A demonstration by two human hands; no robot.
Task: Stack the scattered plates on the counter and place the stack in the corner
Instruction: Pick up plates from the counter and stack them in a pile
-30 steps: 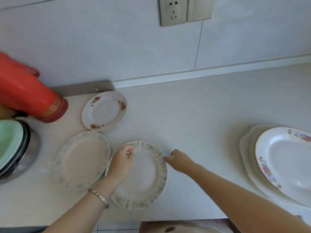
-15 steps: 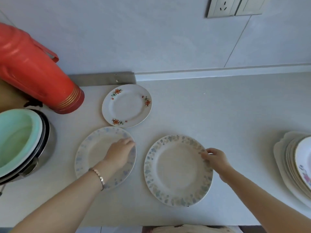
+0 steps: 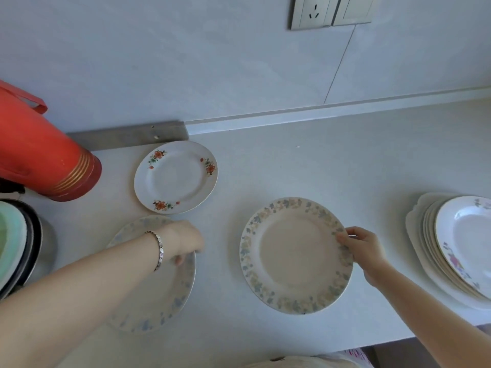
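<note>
Right hand (image 3: pixel 362 249): pinches right rim of blue-leaf plate (image 3: pixel 296 254), mid bench (image 3: pixel 332 160).
Left hand (image 3: pixel 183 239): fingers curled over right rim of pale blue plate (image 3: pixel 159 296); blurred, grip unclear.
Plate stack (image 3: pixel 457 245): far right.
Thermos (image 3: pixel 39 152): red, back left.
Flower plate (image 3: pixel 176 177): by wall.

The wall (image 3: pixel 186 62) is covered with pale grey tiles and carries a silver socket (image 3: pixel 312 11) near the top. Below it, the light desk (image 3: pixel 345 160) meets a white strip (image 3: pixel 332 112).
</note>
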